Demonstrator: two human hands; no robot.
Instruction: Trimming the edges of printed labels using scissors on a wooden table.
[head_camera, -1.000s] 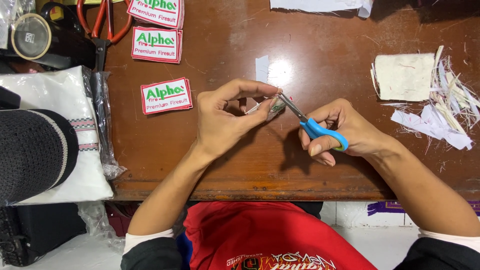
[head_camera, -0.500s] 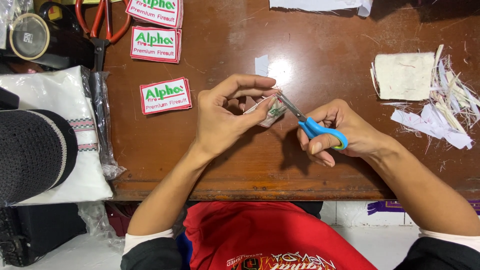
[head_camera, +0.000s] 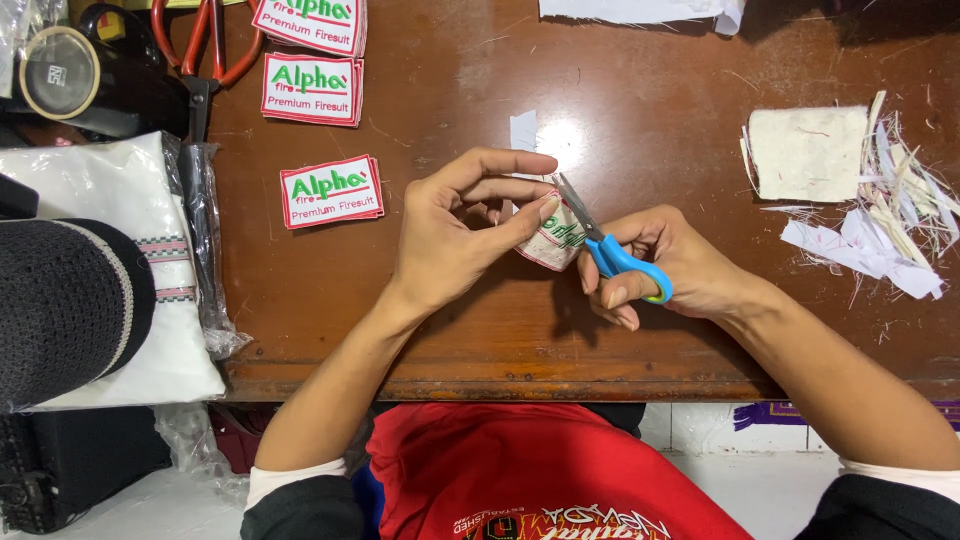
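Centre of frame, above the near edge of the table (head_camera: 450, 340): the left hand (head_camera: 450, 235) pinches a small embroidered patch (head_camera: 555, 238) between thumb and curled fingers (head_camera: 500, 190), the patch jutting out to the right of the fingertips. The right hand (head_camera: 665, 265) grips blue-handled scissors (head_camera: 605, 245), fingers through the loops, blades narrow and resting on the patch's upper edge. Left of centre lies a finished patch (head_camera: 332, 190); further up, stacked patches (head_camera: 312, 88) and red-handled scissors (head_camera: 205, 50). Upper right: fabric trimmings (head_camera: 880, 215).
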